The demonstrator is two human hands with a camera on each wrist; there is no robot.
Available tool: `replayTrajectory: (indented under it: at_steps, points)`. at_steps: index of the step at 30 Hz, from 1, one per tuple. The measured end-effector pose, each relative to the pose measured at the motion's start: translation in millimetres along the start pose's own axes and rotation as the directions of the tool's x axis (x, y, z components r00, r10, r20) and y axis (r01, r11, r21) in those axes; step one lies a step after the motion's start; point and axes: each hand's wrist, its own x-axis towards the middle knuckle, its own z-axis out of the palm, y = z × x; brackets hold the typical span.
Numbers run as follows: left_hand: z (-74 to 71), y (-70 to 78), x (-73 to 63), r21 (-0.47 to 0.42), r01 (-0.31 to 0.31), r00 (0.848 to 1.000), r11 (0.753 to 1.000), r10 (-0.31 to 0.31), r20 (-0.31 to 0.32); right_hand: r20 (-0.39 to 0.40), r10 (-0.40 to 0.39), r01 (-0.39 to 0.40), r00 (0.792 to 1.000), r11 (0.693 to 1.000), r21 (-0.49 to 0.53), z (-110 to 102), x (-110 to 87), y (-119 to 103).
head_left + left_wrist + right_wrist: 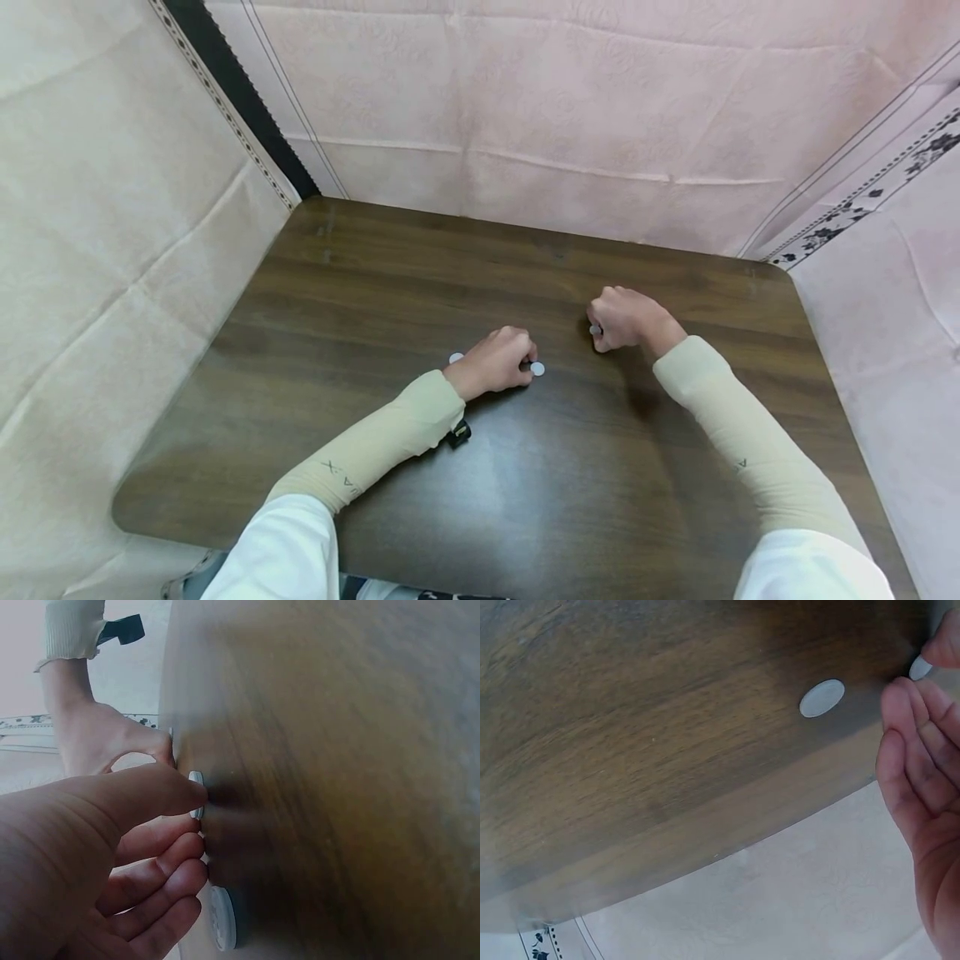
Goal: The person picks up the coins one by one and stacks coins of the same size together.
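Low over the table's middle, my left hand (498,360) pinches a small flat white disc (537,368) between thumb and fingertips. That disc (196,793) stands on edge against the thumb in the left wrist view. A second white disc (456,357), partly hidden, lies by the left wrist. Farther right, my right hand (625,318) has its fingers curled and holds another white disc (595,330) at the fingertips; the same disc (921,667) shows between thumb and fingers in the right wrist view. One more white disc (822,698) lies flat on the wood near these fingers.
The brown wooden table (337,333) has rounded corners. Pale cloth (562,108) hangs behind it and on both sides. A small black device (459,433) sits under the left wrist. Light sleeves cover both forearms.
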Motion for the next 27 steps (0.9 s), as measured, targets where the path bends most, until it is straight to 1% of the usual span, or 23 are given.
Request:
replayTrajectory:
  at_steps: [12, 20, 23, 27]
  points:
    - [0.9, -1.3, -0.1, 0.017, -0.011, 1.0, 1.0, 0.011, -0.006, 0.051, 0.068, -0.073, 0.996, 0.994, 0.086, -1.2, -6.0, -0.9]
    - [0.4, -0.8, -0.4, 0.013, -0.002, 1.0, 1.0, 0.002, -0.005, 0.031, 0.07, -0.074, 0.997, 0.987, 0.144, 2.6, -12.2, -5.4]
    - [0.3, -0.4, -1.1, 0.015, 0.001, 1.0, 1.0, -0.001, -0.005, 0.024, 0.059, -0.063, 0.998, 0.984, 0.169, 4.0, -14.4, -8.6]
    - [0.2, -0.4, -1.3, 0.018, 0.001, 1.0, 1.0, -0.001, -0.009, 0.011, 0.039, -0.04, 0.999, 0.983, 0.178, 6.2, -16.4, -13.2]
